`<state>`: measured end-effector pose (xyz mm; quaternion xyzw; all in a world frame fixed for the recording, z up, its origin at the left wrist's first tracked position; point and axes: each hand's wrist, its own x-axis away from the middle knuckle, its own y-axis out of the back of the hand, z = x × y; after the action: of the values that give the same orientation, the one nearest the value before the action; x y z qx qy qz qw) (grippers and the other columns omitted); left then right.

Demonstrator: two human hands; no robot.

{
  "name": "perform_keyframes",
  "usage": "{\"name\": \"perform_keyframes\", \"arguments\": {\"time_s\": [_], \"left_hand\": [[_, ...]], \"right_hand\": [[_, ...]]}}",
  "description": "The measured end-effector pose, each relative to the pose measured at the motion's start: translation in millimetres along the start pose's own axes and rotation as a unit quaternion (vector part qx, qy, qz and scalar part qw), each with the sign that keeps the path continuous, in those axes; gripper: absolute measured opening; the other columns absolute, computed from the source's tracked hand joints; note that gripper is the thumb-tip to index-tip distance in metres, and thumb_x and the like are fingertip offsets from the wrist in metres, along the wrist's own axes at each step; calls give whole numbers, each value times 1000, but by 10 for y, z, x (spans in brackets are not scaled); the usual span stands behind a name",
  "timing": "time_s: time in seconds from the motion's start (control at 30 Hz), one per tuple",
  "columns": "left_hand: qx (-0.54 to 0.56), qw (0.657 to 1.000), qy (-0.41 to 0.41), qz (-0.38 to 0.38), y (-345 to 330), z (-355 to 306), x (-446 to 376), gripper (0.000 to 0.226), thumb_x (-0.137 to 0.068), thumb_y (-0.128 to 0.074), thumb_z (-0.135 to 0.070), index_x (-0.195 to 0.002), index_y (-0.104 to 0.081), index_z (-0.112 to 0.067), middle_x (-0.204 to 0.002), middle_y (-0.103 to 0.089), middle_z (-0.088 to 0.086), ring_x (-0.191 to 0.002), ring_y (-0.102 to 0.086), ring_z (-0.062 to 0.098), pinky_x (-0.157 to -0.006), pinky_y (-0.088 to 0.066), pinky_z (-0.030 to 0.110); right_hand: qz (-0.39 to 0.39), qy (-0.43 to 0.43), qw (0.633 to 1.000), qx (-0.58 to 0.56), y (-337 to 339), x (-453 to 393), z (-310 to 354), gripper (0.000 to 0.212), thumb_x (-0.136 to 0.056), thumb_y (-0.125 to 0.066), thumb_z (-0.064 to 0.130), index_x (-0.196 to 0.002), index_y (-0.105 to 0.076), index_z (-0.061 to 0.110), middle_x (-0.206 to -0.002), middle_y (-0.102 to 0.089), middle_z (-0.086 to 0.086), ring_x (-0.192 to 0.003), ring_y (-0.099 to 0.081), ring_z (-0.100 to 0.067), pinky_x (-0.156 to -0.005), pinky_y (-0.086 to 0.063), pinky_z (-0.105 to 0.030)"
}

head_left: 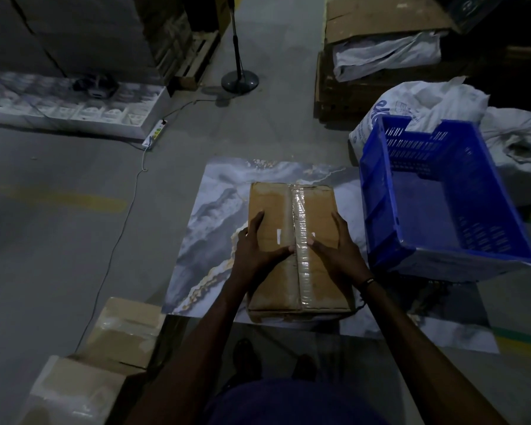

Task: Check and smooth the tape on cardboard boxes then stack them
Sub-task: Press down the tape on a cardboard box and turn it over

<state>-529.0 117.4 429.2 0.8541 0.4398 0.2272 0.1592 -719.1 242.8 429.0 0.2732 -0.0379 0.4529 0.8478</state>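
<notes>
A cardboard box (pixel 298 250) lies flat at the centre of the frame on a marble-patterned worktop (pixel 209 222), with a strip of clear tape (pixel 302 240) running along its middle seam. The left hand (pixel 255 250) rests on the box top left of the tape, fingers straight and spread, thumb reaching to the tape's edge; the right hand (pixel 334 250) lies the same way on the right side (a dark band sits at its wrist). Neither grip is clenched; both are released and flat on the cardboard.

Just right of the box, a blue plastic crate (pixel 442 210) sits tilted on the worktop's edge, close to the right hand. Behind it stands a white sack (pixel 411 102) with blue print too partial to read. At lower left sit two more taped boxes (pixel 105 357). A white power strip (pixel 154 133) with its cord lies on the grey concrete floor (pixel 59 240) at centre left, a fan stand's round base (pixel 239 79) at top centre, and a wooden pallet (pixel 196 59) beside it. The room is dim, a warehouse-like space with stacked cartons (pixel 380 26) at upper right.
</notes>
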Motion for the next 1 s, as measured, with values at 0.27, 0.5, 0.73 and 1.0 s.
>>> {"name": "perform_keyframes", "arguments": {"time_s": [0.27, 0.5, 0.73, 1.0], "left_hand": [[7, 1000, -21, -14, 3, -32, 59, 116, -62, -86, -70, -156, -23, -46, -156, -41, -2, -137, -44, 18, -99, -39, 29], [-33, 994, -87, -49, 147, -240, 0, 115, -68, -84, -65, -159, -19, -39, -163, -31, -5, -146, -35, 17, -115, -38, 39], [-52, 990, -98, -82, 122, -524, -144, 109, -83, -68, -67, -161, -1, -31, -165, -26, 5, -148, -33, 26, -117, -37, 50], [-31, 985, -122, -118, -6, -492, -153, 48, -107, -33, -48, -145, -40, -20, -125, -63, 9, -109, -64, 25, -94, -52, 42]], "right_hand": [[-9, 20, 1000, 16, -44, 47, 45, 85, -91, -70, 53, -157, -17, 46, -138, -50, 15, -117, -51, -5, -85, -40, -7], [-46, 15, 999, 11, -109, 33, 172, 86, -88, -59, 73, -156, -10, 54, -153, -43, 5, -133, -49, -19, -107, -45, -33], [-43, -55, 992, 103, -345, -139, 298, 79, -93, -24, 81, -158, 8, 50, -159, -21, -20, -140, -37, -45, -113, -37, -54], [-14, -116, 988, 99, -370, -260, 371, 110, -70, -11, 102, -161, 2, 40, -171, 7, -6, -156, 6, -36, -121, -1, -63]]}}
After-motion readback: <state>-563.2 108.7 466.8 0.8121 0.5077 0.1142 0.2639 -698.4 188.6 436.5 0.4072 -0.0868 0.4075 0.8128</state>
